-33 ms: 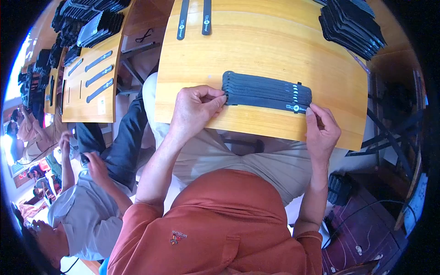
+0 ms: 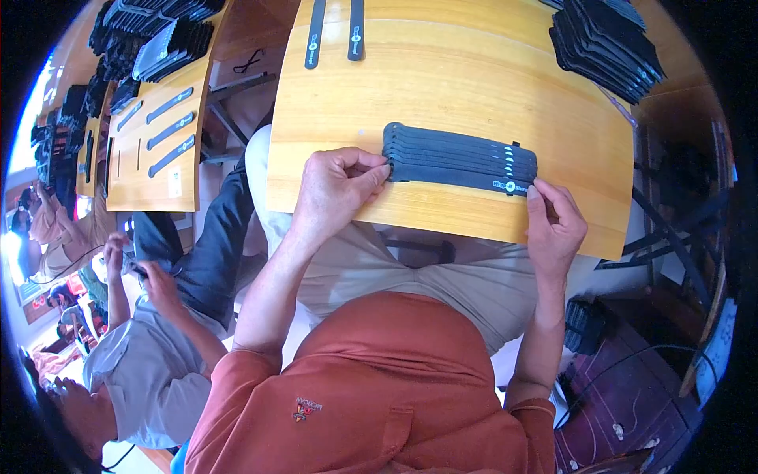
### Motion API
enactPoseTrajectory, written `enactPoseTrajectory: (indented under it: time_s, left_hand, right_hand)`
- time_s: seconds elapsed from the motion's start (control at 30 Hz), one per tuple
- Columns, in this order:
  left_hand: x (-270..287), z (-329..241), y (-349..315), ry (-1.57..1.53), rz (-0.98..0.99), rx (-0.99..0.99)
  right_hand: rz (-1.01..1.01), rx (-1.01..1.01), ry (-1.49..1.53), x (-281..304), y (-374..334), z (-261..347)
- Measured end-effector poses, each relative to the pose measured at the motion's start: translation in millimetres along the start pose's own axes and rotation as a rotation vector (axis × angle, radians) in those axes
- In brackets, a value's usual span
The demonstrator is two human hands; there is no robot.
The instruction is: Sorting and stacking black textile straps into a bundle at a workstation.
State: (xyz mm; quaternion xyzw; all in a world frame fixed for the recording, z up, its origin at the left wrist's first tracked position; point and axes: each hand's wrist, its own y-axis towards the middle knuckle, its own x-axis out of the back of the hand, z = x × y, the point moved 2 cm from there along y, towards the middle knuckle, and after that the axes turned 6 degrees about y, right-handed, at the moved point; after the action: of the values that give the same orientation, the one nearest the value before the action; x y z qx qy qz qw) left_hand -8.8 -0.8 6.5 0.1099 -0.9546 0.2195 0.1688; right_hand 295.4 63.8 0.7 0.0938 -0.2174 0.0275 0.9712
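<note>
A row of black fabric straps [image 2: 454, 152] lies on the wooden table near its front edge, overlapping like a fan, with pale printed marks toward the right end. My left hand [image 2: 332, 188] is closed, thumb and fingertips pinching the rounded left end of the nearest strap [image 2: 450, 175]. At that strap's other end my right hand [image 2: 557, 225] pinches the tip between thumb and forefinger. The strap is stretched out flat, lying along the front of the row. My fingertips hide both of its ends.
Two single straps [image 2: 357, 31] lie at the table's [image 2: 474, 87] far left. A tall pile of black straps [image 2: 604, 47] stands at the far right. To the left, a co-worker in a grey shirt [image 2: 150, 379] sits by another table [image 2: 158, 186] bearing straps and piles.
My hands and the straps stay where they were. At the left, the co-worker's hands have shifted slightly, and a small dark thing shows in one of them.
</note>
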Motion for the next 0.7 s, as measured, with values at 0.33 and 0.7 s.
enactPoseTrajectory:
  time_s: [0.33, 0.7]
  left_hand:
    - [0.1, 2.0, -1.6, -0.011, -0.010, -0.006]
    - [-0.5, 1.8, -2.3, -0.025, -0.022, 0.037]
  right_hand:
    - [0.000, 0.026, -0.012, -0.6, -0.8, -0.7]
    - [-0.009, 0.061, -0.010, -2.8, -0.9, -1.0]
